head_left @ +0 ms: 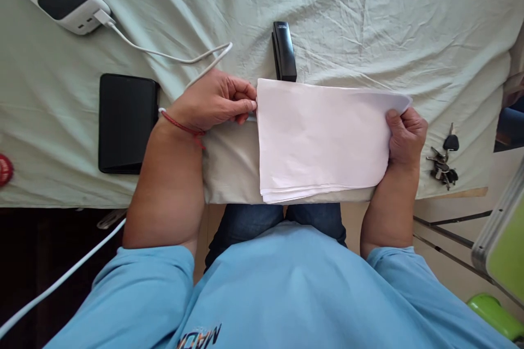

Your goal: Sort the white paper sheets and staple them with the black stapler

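Observation:
A stack of white paper sheets (323, 136) lies across my front, over the table's near edge, its lower edges slightly fanned. My right hand (407, 133) grips the stack's right side, thumb on top and the fingers hidden underneath; the upper right corner curls there. At the left edge, my left hand (223, 99) is closed, with thumb and forefinger pinched at the sheets' side. Just beyond the top edge of the paper stands a black stapler (284, 52), its near end touching or almost touching the sheets.
A black tablet (126, 124) lies left of my left forearm. A white power strip (77, 2) with a plugged-in white cable (164, 55) is at the far left. Several keys (444, 166) rest at the right. A pale green cloth (347, 16) covers the table.

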Available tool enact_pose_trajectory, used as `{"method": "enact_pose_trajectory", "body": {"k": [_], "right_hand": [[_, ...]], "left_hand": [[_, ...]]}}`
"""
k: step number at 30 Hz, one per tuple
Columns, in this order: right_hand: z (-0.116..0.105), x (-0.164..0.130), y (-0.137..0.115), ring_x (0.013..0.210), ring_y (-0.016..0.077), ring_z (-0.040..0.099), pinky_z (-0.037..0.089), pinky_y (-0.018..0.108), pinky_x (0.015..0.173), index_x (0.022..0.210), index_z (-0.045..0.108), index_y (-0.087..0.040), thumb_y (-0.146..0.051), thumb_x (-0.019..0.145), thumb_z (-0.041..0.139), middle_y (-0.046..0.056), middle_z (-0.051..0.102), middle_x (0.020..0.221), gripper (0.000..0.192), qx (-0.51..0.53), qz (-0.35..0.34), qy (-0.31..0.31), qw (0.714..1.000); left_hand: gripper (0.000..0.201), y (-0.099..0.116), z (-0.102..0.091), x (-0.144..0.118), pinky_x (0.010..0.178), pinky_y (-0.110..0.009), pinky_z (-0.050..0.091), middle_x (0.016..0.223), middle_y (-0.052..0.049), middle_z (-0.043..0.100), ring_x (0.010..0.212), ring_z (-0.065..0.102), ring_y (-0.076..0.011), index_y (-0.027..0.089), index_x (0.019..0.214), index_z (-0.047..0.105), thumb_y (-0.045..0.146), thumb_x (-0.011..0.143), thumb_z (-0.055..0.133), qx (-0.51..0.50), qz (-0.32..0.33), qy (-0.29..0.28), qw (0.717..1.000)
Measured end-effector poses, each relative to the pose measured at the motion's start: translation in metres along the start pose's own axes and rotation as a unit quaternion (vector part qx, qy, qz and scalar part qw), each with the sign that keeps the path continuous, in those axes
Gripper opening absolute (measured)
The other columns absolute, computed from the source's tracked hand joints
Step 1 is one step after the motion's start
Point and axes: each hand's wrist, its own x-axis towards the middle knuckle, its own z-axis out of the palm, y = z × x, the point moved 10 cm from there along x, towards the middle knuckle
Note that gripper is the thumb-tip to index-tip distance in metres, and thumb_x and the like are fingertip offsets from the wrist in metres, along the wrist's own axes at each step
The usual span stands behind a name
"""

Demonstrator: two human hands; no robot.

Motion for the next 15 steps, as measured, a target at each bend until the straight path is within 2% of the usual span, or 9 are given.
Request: {"method": "enact_pose_trajectory", "body": {"k": [9, 15], "right_hand": [[-0.0022, -0.0017, 0.002, 0.08, 0.0173, 0.06, 0.053, 0.032, 0.073, 0.092, 0.089, -0.025, -0.066, 0.068, 0.105, 0.001, 0.078, 0.087, 0.05, 0.026, 0.002, 0.002, 1.0], [-0.0016, -0.0034, 0.0014, 0.077, 0.0192, 0.061, 0.057, 0.035, 0.072, 0.094, 0.092, -0.027, -0.065, 0.07, 0.105, 0.001, 0.076, 0.08, 0.047, 0.025, 0.007, -0.015, 1.0]], "left_hand": [[0.016, -0.001, -0.0001, 0.0004, 0.052, -0.032, 0.051, 0.061, -0.002, 0.069, 0.054, 0.064, -0.0188, 0.025, 0.085, 0.086, 0.036, 0.088, 0.097, -0.002, -0.006, -0.002, 1.0], [0.016, -0.0003, 0.0005, -0.0005, 0.053, -0.031, 0.05, 0.062, -0.003, 0.07, 0.055, 0.064, -0.0185, 0.026, 0.086, 0.086, 0.038, 0.089, 0.096, 0.001, 0.003, -0.008, 1.0]]}}
